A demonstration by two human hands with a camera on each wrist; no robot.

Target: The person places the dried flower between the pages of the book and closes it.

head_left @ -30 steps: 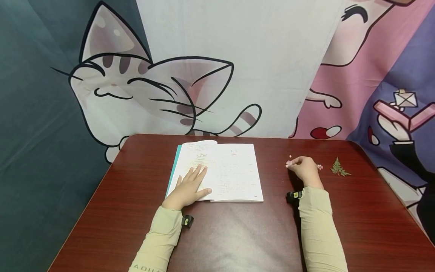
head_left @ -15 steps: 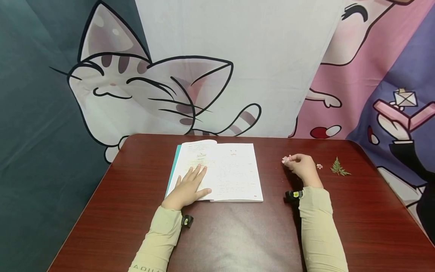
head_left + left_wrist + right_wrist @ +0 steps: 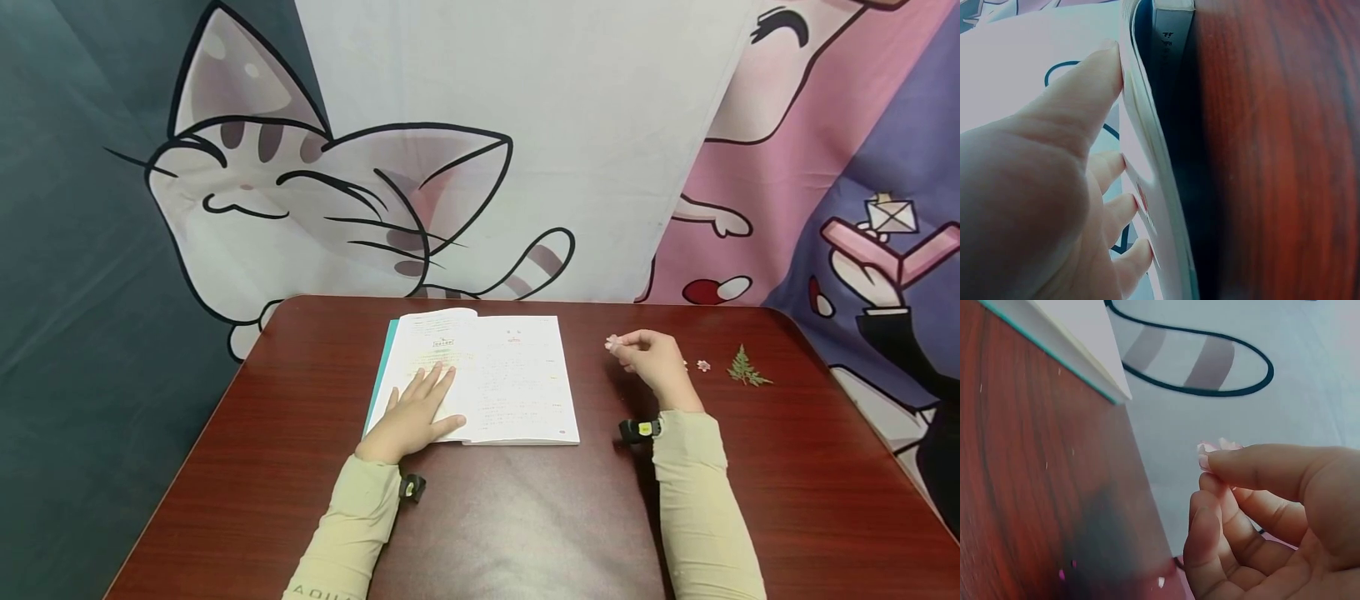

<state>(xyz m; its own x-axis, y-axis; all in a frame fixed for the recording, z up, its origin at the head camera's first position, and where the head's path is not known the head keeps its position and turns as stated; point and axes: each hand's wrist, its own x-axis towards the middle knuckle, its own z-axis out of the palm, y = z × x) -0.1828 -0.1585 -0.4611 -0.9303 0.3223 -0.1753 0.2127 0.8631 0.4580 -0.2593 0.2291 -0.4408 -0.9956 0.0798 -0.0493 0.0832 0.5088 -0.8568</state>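
An open book (image 3: 517, 392) with white pages and a teal cover edge lies on the table. My left hand (image 3: 412, 417) rests on its left page, fingers straight and spread; the left wrist view shows the thumb and fingertips against the pages (image 3: 1154, 162). To the right of the book, my right hand (image 3: 656, 362) pinches a small pale pink flower (image 3: 612, 343) between thumb and fingertips, held above the tabletop. Close up in the right wrist view, the flower's petals (image 3: 1205, 457) stick out past the thumb.
Another small pink flower (image 3: 703, 366) lies right of the right hand, with a pink bit partly hidden beside the wrist. Farther right lies a green fern leaf (image 3: 746, 368). The dark red wooden table (image 3: 525, 525) ends at a cartoon-printed cloth (image 3: 600, 167).
My right hand has lifted the pink flower and moved left toward the book, uncovering a pink bit behind it. The left hand stays on the page.
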